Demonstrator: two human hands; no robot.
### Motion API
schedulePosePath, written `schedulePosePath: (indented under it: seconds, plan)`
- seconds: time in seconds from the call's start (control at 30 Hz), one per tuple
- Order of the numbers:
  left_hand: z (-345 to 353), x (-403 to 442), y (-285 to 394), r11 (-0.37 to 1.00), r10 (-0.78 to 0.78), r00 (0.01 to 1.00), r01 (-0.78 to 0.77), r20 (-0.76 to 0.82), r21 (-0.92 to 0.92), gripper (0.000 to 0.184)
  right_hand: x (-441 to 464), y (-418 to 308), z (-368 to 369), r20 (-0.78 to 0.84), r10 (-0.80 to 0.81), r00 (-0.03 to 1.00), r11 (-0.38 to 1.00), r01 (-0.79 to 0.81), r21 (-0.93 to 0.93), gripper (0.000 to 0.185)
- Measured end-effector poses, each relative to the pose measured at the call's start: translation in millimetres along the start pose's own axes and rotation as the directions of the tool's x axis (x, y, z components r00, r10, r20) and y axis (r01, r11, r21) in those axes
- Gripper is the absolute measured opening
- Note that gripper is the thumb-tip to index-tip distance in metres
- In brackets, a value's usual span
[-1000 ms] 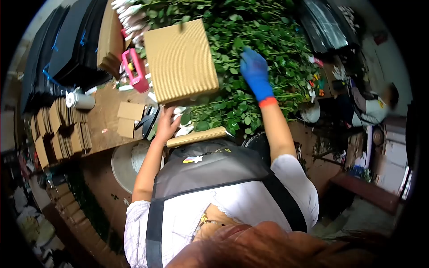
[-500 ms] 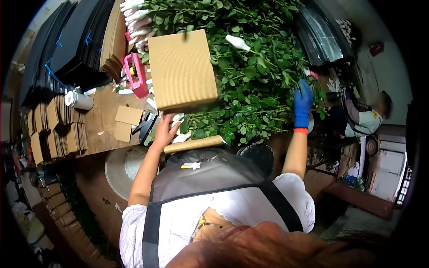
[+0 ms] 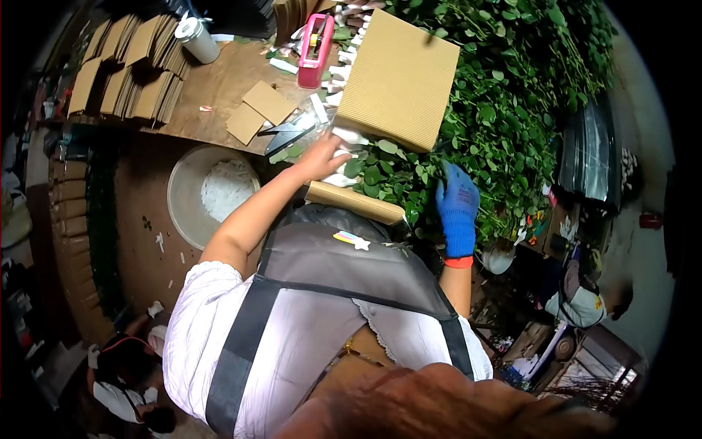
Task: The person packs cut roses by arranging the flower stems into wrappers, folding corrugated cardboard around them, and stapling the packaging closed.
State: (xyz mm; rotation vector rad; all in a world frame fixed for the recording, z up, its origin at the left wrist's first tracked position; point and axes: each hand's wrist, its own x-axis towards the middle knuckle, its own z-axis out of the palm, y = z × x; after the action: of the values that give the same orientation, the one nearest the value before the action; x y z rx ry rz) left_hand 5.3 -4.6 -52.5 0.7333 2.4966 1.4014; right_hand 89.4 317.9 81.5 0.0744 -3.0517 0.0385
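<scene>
My left hand (image 3: 324, 155), bare, is at the near left corner of a ribbed cardboard wrap (image 3: 398, 77), its fingers apart against white-sleeved flower heads (image 3: 349, 137). Whether it touches one or several of them is hard to make out. In a blue glove with an orange cuff, my right hand (image 3: 459, 197) lies over the green leafy stems (image 3: 398, 172) with its fingers stretched out. Nearest me, along the table edge, a second strip of ribbed cardboard (image 3: 355, 202) lies below the leaves. A large heap of leafy stems (image 3: 504, 110) spreads behind and right of the wrap.
A pink tape dispenser (image 3: 314, 55), black-handled scissors (image 3: 289, 134), small cardboard pieces (image 3: 259, 110) and a white lidded cup (image 3: 196, 40) lie on the wooden table. Folded cardboard stacks (image 3: 128, 69) stand left. Below is a bin of white scraps (image 3: 212, 190). Other people work nearby.
My view has swung, shifting the table contents rightward. My right hand has come in from the far leafy ends, closer to the cardboard wrap. My left hand stays by the white-sleeved heads.
</scene>
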Motion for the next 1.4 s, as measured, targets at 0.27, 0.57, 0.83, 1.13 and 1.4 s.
schedulePosePath:
  seconds: [0.27,0.57,0.83,1.13,1.4]
  plan:
    - [2,2,-1,0.994,0.03,1.0,-0.03,-0.003,0.107,0.035,84,-103,74,0.456,-0.046,0.889,0.999,0.027,0.047,0.037]
    - [3,24,18,0.965,-0.25,0.944,0.26,-0.216,0.016,0.036,79,-96,87,0.429,-0.05,0.902,0.996,0.011,0.094,0.043]
    - [15,11,5,0.907,-0.287,0.898,0.143,-0.334,-0.396,0.027,77,-97,110,0.28,-0.042,0.959,0.996,0.017,0.091,0.031]
    - [-34,-4,-49,0.898,-0.389,0.884,0.302,-0.259,-0.32,0.024,75,-98,85,0.373,-0.097,0.923,0.991,0.054,0.125,0.028]
    - [-2,4,-3,0.97,-0.21,0.956,0.178,-0.203,-0.167,0.027,74,-106,127,0.265,-0.005,0.964,0.997,-0.015,0.074,0.026]
